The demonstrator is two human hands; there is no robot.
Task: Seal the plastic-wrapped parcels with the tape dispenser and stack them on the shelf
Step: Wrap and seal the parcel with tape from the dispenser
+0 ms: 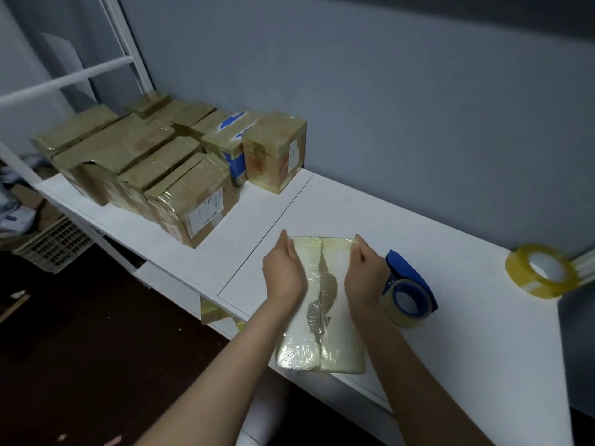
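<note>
Lying lengthwise at the near edge of the white shelf top (402, 220), the plastic-wrapped parcel (322, 346) is hanging slightly over the rim, a crumpled grey seam running down its middle. The left hand (283, 272) is pressing against its left side and the right hand (365, 275) against its right side, both with fingers stretched fairly straight toward the far corners, squeezing the parcel between them rather than curling round it. Just right of the right wrist, the blue tape dispenser (405, 268) is sitting on the shelf top with its clear roll facing the camera; whether it is touching the forearm is hard to tell. Farther right, a loose roll of yellowish tape (537, 289) is standing tilted near the grey wall (386, 91). Farther back on the left, a cluster of taped cardboard boxes (180, 175) is crowding the shelf top against the grey wall, well apart from the parcel. A pale slatted crate (54, 243) is resting on the dark floor below them.
</note>
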